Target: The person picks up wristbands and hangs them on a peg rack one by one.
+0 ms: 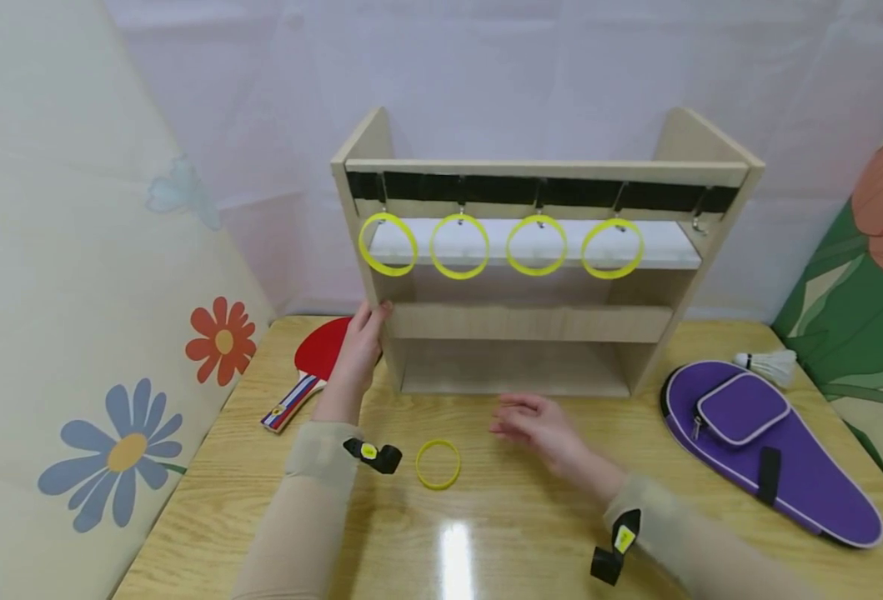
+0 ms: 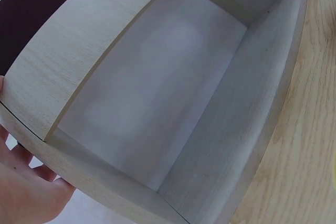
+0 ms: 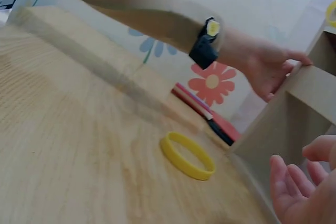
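A small wooden shelf rack [image 1: 531, 323] stands on the table. My left hand [image 1: 360, 346] grips the edge of its left side panel, thumb at the front and fingers on the outer face in the left wrist view. My right hand [image 1: 539, 427] hovers in front of the rack's base, fingers loosely bent and holding nothing. A yellow wristband [image 1: 438, 465] lies flat on the table between my forearms. Several more yellow wristbands, such as the leftmost one [image 1: 411, 250], hang from hooks along the rack's black strip [image 1: 497, 189]. The rightmost hook [image 1: 699, 223] carries no band.
A red table tennis paddle [image 1: 321, 350] lies left of the rack, partly behind my left hand. On the right are a purple paddle case [image 1: 745, 454] and a white shuttlecock [image 1: 771, 367]. Flowered cloth [image 1: 96, 292] borders the wooden table [image 1: 208, 517] on the left.
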{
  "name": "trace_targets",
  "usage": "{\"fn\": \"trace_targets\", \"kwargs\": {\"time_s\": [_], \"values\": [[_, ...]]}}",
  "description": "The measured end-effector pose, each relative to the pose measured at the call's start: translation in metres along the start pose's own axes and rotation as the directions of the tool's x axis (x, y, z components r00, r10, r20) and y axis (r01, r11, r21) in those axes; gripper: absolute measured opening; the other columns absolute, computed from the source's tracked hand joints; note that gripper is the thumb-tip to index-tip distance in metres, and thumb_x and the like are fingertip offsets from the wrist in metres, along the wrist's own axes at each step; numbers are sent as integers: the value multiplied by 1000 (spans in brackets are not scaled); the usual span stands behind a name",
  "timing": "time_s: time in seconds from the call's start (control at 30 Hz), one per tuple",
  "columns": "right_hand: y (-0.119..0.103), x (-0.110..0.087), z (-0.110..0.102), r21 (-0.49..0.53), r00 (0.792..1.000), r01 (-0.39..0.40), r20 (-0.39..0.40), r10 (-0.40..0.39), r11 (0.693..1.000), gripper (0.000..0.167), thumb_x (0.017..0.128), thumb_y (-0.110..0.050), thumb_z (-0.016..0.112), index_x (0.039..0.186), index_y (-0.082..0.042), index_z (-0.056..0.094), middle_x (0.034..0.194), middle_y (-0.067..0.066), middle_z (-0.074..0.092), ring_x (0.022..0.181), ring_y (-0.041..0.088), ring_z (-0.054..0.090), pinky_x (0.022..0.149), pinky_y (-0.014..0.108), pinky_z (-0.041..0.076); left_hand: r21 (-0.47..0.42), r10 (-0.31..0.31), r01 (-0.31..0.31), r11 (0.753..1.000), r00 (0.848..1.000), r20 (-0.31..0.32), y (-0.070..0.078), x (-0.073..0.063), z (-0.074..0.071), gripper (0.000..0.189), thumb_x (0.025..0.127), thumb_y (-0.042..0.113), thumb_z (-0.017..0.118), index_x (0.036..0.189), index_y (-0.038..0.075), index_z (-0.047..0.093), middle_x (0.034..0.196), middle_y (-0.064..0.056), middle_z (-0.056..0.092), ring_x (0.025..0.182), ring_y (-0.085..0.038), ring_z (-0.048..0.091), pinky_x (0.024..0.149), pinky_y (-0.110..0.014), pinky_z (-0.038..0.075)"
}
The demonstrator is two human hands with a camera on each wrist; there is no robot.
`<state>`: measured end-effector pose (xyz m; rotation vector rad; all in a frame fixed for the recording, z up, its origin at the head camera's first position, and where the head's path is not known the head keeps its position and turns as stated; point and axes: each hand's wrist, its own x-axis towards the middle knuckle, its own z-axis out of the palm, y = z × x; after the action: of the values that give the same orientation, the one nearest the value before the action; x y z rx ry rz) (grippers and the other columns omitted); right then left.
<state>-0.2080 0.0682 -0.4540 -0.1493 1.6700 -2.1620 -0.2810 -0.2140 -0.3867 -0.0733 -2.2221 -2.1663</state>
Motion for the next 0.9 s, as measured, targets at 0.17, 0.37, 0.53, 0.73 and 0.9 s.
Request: {"fn": "trace_targets", "kwargs": {"time_s": [0.17, 0.37, 0.53, 0.73, 0.9], "values": [[14, 0, 9, -43, 999, -31, 14, 31, 999, 47, 97, 2, 55, 137, 20, 38, 107, 14, 70, 84, 12, 70, 81, 27, 58, -8, 10, -10, 1000, 1000, 0, -1, 1, 1, 54, 104, 34, 39, 156, 26, 26, 149, -15, 37, 134, -33, 37, 116, -56, 28], [26, 3, 22, -66, 998, -57, 19, 58, 996, 44, 96, 1, 56, 134, 18, 44, 119, 29, 63, 83, 13, 70, 80, 29, 58, -7, 12, -12, 1000, 1000, -4, -1, 1, 1, 53, 104, 34, 39, 156, 25, 28, 147, -14, 38, 133, -31, 37, 116, -54, 29], [35, 6, 29, -48, 995, -95, 37, 97, 994, 45, 94, 3, 58, 134, 16, 45, 102, 19, 70, 78, 13, 70, 74, 27, 59, 3, 7, -7, 1000, 1000, 2, 0, 0, 1, 54, 104, 34, 38, 157, 26, 26, 151, -14, 35, 136, -31, 35, 117, -54, 27], [43, 8, 32, -70, 992, -112, 53, 116, 991, 44, 94, 3, 58, 134, 16, 46, 91, 7, 70, 74, 12, 69, 70, 26, 58, 0, 2, -2, 1000, 1000, 0, 1, -1, 1, 55, 104, 34, 39, 157, 26, 25, 153, -14, 33, 137, -32, 32, 117, -56, 26], [46, 9, 34, -105, 993, -107, 35, 111, 989, 40, 94, 3, 58, 131, 15, 49, 91, 7, 68, 73, 12, 69, 68, 25, 58, -4, 2, -2, 1000, 1000, -3, 2, -2, 1, 55, 104, 34, 39, 157, 26, 26, 151, -14, 33, 136, -32, 33, 117, -56, 27]]}}
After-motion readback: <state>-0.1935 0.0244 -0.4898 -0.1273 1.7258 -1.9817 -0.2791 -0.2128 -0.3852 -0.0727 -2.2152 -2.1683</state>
